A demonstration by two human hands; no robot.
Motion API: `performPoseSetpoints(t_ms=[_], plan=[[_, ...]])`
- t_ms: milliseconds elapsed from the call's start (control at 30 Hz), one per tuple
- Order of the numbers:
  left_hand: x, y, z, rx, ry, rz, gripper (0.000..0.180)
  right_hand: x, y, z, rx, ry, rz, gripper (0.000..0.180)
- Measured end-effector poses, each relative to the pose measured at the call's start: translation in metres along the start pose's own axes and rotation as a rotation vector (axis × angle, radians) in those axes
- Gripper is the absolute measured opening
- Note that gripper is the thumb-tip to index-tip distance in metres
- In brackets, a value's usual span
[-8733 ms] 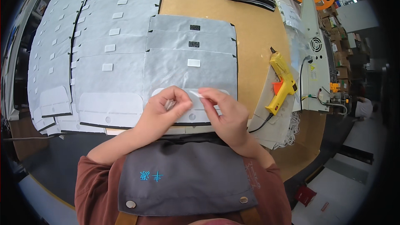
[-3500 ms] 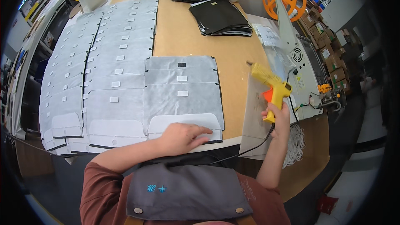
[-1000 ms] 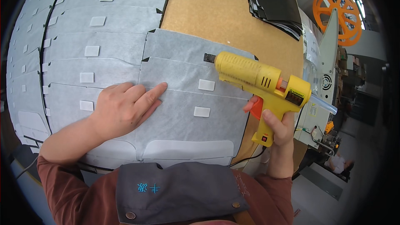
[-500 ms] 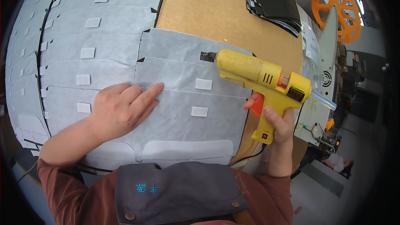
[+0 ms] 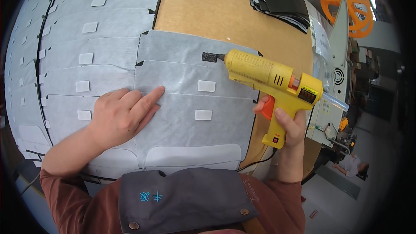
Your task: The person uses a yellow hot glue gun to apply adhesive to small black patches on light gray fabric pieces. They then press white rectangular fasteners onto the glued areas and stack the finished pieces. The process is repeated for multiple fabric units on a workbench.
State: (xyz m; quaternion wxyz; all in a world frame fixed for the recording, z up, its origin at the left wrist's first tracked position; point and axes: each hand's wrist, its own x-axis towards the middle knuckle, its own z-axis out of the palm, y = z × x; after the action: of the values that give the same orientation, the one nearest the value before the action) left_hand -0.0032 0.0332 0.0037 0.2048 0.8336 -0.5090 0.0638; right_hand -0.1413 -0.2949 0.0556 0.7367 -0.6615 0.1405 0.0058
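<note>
My right hand [image 5: 289, 134] grips the handle of a yellow glue gun [image 5: 271, 78] with an orange trigger, a finger on the trigger. The gun's nozzle points left at a small black patch [image 5: 210, 56] on the farthest of three overlapping grey fabric panels [image 5: 190, 99]. My left hand [image 5: 121, 115] lies flat on the near panel, index finger stretched toward the right. Two white square tabs [image 5: 206, 86] sit on the panels between my hands.
Rows of several grey panels with white tabs [image 5: 82, 39] cover the left of the brown table [image 5: 225, 13]. A stack of black sheets [image 5: 277, 0] lies at the back. A white machine [image 5: 336, 73] and an orange reel [image 5: 346, 2] stand right. The gun's cable [image 5: 255, 162] hangs at the table's edge.
The glue gun has moved left and slightly away from me, its nozzle now at the black patch. My left hand stays pressed on the panel.
</note>
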Motion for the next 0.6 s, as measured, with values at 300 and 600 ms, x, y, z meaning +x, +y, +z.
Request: performPoseSetpoints(t_ms=[300,600], plan=[[-0.0007,-0.0001,0.0006,-0.017,-0.004,0.000,0.049,-0.0059,-0.0010,0.0033,-0.019,0.008,0.021,0.046],[-0.0009,-0.0004,0.0013,-0.021,0.000,0.000,0.049,-0.0068,-0.0004,0.0044,-0.010,0.003,0.007,0.048]])
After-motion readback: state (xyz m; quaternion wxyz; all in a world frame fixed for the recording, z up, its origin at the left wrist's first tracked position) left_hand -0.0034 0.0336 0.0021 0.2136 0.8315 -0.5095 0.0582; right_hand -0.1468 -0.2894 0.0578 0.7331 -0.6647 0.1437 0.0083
